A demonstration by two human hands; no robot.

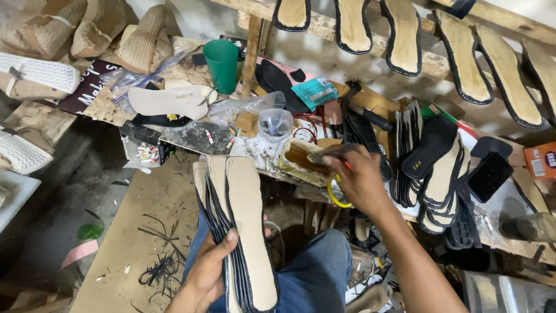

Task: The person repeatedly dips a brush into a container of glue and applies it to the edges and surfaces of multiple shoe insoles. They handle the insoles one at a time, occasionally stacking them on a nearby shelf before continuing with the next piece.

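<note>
Head view showed the left hand [211,269] gripping a fanned stack of insoles [237,232] near the lap, top face exposed, while the right hand [359,179] pinched a brush [327,153] over the glue tin [301,162] beyond.

Stack of shoe insoles [243,232] fanned in the left hand [208,272], held upright and leaning slightly, toes pointing away toward the table. Each insole is a long foot shape, tan fibreboard face with a black rubbery edge; top one faces up and right, plain and clean, the others show only as thin black-rimmed slivers to its left. Thumb presses on the black edges near the lower part of the stack. Brush [324,153] in the right hand [362,182], dark bristle end, thin handle with a bit of red showing, tip resting over the open glue tin [301,162], which is grimy and amber-brown inside
</note>
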